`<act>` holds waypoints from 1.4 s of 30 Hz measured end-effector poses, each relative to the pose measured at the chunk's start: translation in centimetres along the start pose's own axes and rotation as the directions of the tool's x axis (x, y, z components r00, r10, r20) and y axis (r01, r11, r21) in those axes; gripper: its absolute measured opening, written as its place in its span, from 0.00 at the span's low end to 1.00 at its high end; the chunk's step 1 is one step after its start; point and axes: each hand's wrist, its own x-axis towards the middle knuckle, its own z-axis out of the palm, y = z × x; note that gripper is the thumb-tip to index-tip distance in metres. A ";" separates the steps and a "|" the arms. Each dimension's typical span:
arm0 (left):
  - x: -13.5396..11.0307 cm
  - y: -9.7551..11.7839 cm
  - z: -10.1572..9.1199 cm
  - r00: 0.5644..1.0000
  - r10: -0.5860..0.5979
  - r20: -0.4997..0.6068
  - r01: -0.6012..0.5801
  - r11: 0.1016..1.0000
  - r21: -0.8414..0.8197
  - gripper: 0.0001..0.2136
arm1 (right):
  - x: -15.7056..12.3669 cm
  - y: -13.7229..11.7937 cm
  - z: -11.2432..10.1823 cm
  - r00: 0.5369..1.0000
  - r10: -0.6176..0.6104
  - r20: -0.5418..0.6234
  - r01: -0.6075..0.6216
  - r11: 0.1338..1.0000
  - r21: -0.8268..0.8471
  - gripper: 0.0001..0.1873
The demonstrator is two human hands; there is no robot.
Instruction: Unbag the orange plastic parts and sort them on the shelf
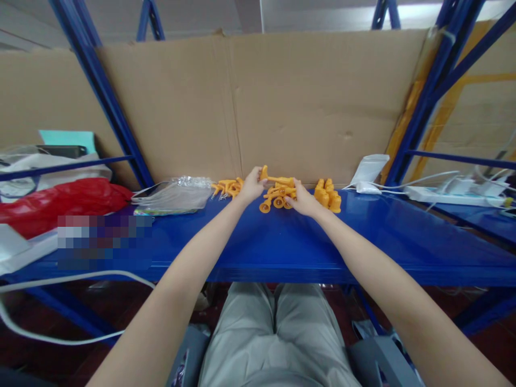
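Observation:
My left hand (pixel 253 186) is closed, with fingers and thumb pinched on the left end of a long orange plastic piece (pixel 278 179). The piece stretches across towards my right hand (pixel 305 202), whose fingers curl at its right end, while the thumb rests by a pile of orange stick-like pieces with round flared ends (pixel 278 202). Left of my left hand lies a bunch of smaller branching orange pieces (pixel 229 187) with metal bits among them. Several chunky orange pieces (pixel 328 196) stand just right of my right hand. My fingers partly hide the pile.
The blue shelf top (pixel 266 247) ends at a cardboard wall (pixel 302 107). Clear plastic bags (pixel 175 194) and a red bag (pixel 64 201) lie left. A white packet (pixel 367 171) and a power strip (pixel 451 196) with cables are right. Blue posts (pixel 423 113) frame both sides.

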 end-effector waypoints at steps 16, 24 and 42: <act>-3.4 0.8 -0.5 0.958 0.287 -0.027 -0.269 0.925 0.267 0.23 | 0.4 -1.3 -1.5 0.960 -0.056 -0.275 0.076 0.995 0.065 0.22; -3.6 0.9 -0.8 0.954 0.262 -0.149 -0.216 0.939 0.268 0.27 | -0.1 -2.9 -2.1 0.950 -0.133 -0.281 0.149 0.988 0.033 0.20; -3.4 0.2 -0.7 0.959 0.213 -0.185 -0.162 0.954 0.253 0.25 | 0.2 -2.4 -1.7 0.973 0.067 -0.220 -0.004 0.962 0.275 0.22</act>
